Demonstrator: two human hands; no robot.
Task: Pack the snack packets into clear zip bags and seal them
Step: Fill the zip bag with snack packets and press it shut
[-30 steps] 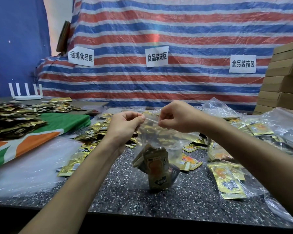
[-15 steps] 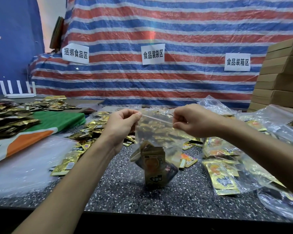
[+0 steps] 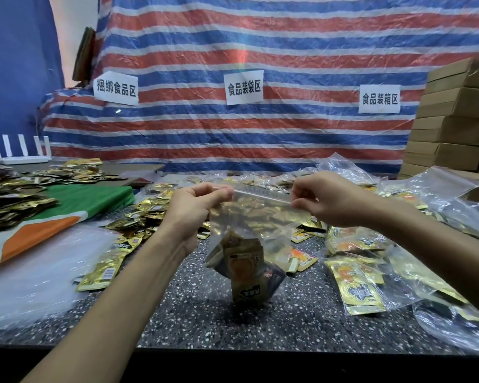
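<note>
A clear zip bag (image 3: 256, 217) hangs above the speckled table (image 3: 194, 313), its zip strip stretched level between my hands. My left hand (image 3: 194, 205) pinches the strip's left end, and my right hand (image 3: 327, 199) pinches the right end. Several gold snack packets (image 3: 246, 272) sit bunched in the bottom of the bag, which touches the table. Loose gold packets (image 3: 141, 219) lie spread behind and left of the bag.
Filled clear bags of packets (image 3: 357, 277) lie at the right. A stack of flat clear bags (image 3: 36, 266) and a green-orange cloth (image 3: 75, 205) lie at the left. Cardboard boxes (image 3: 456, 120) are stacked at far right. A white router (image 3: 21, 153) stands far left.
My right hand has slid rightwards along the zip strip, from beside my left hand to the bag's right end. The left hand stayed at the left end.
</note>
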